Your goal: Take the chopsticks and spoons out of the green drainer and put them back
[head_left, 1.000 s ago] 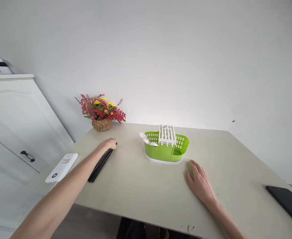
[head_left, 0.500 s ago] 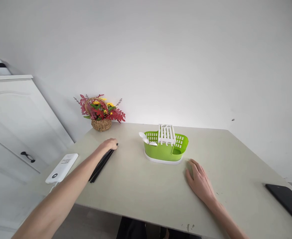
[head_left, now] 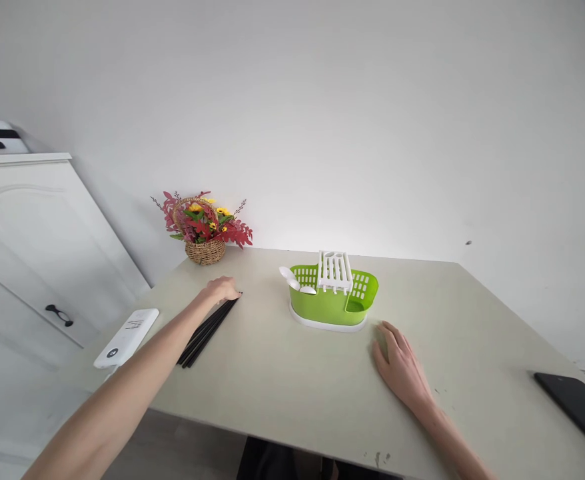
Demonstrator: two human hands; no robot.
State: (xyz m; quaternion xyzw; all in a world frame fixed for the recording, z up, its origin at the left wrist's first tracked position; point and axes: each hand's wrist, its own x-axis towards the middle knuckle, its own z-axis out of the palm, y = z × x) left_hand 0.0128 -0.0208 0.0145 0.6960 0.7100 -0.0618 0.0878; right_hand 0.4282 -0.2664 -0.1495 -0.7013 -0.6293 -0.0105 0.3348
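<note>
Soft, diffuse light, brightest low on the wall (head_left: 332,207).

The rack (head_left: 317,311) sits mid-table (head_left: 292,393), spoons (head_left: 287,273) in its left end. Over to its left lie the sticks (head_left: 210,337), the left hand (head_left: 221,289) at their far ends; behind stands the flower basket (head_left: 205,253), near the wall (head_left: 372,147). Farther left, I see the power bank (head_left: 127,337) beside the cabinet (head_left: 27,267). The right hand (head_left: 397,360) rests right of the rack, the phone (head_left: 575,410) farther right.

Left grip (head_left: 224,289) at black sticks' (head_left: 207,339) far end; right grip (head_left: 395,357) beside green basket (head_left: 322,309).
</note>
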